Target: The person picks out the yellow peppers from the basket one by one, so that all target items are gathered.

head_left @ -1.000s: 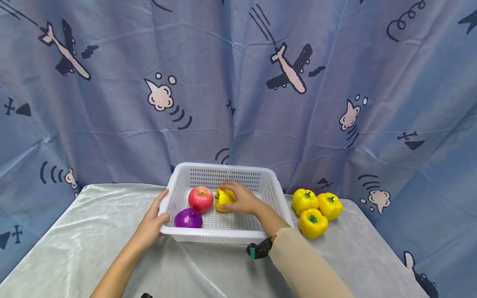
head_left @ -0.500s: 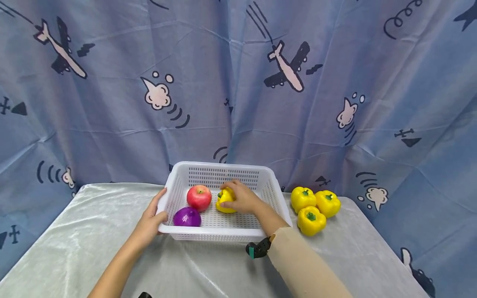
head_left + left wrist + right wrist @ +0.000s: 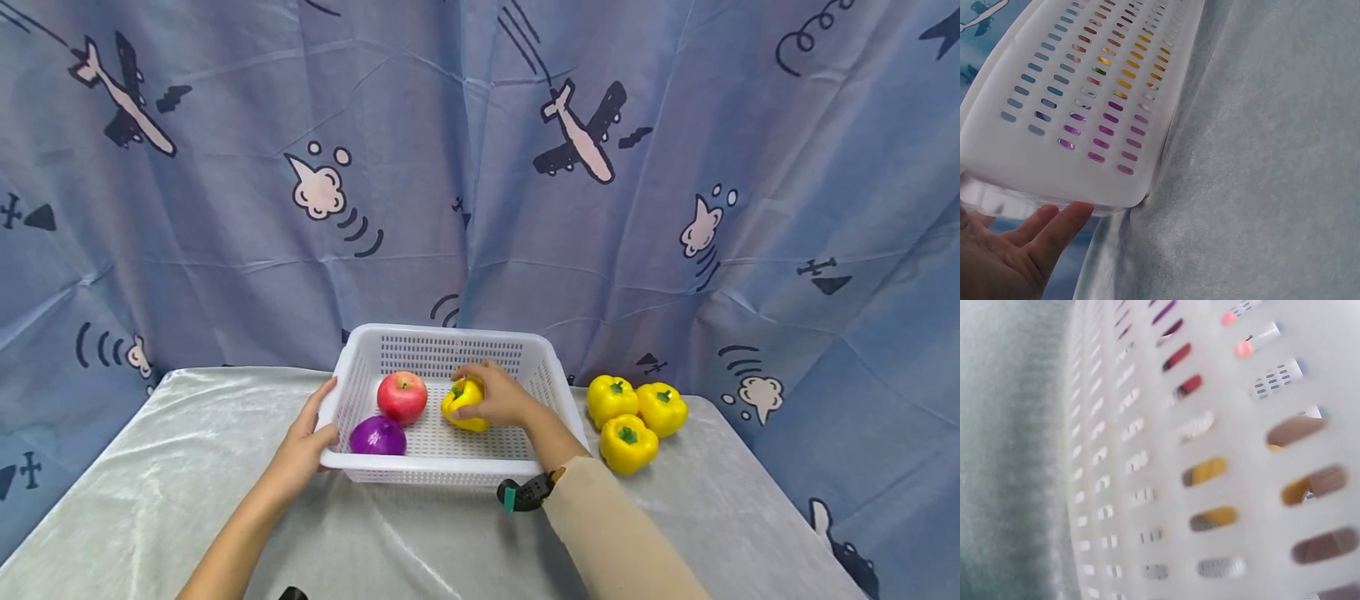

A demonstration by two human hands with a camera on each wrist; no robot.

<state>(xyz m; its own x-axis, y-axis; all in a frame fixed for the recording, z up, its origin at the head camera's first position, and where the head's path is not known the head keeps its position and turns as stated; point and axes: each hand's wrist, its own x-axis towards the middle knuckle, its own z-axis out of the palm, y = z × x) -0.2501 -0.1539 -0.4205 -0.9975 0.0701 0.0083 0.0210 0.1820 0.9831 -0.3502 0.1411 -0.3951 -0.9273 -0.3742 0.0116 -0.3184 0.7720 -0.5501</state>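
A white plastic basket [image 3: 465, 473] with slotted walls stands on the cloth-covered table. My left hand [image 3: 302, 442] holds its left rim near the front corner; in the left wrist view the fingers [image 3: 1063, 228] touch that end from below the rim. Inside the basket, my right hand [image 3: 501, 395] grips a yellow bell pepper [image 3: 463, 410] between thumb and fingers, its green stem upward. A red apple [image 3: 402, 397] lies to the left of the pepper. In front of the apple sits a glossy purple onion-like vegetable [image 3: 378, 436]. The right wrist view shows mostly the basket's slotted wall [image 3: 1160, 437], blurred.
Three more yellow bell peppers [image 3: 628, 444] stand grouped on the table right of the basket. A pale shiny cloth [image 3: 187, 492] covers the table. Behind it hangs a blue curtain [image 3: 420, 167] with airplane prints.
The gripped pepper has shifted a little to the right, away from the apple, and its stem has turned from leftward to upward. My left hand stays on the basket rim.
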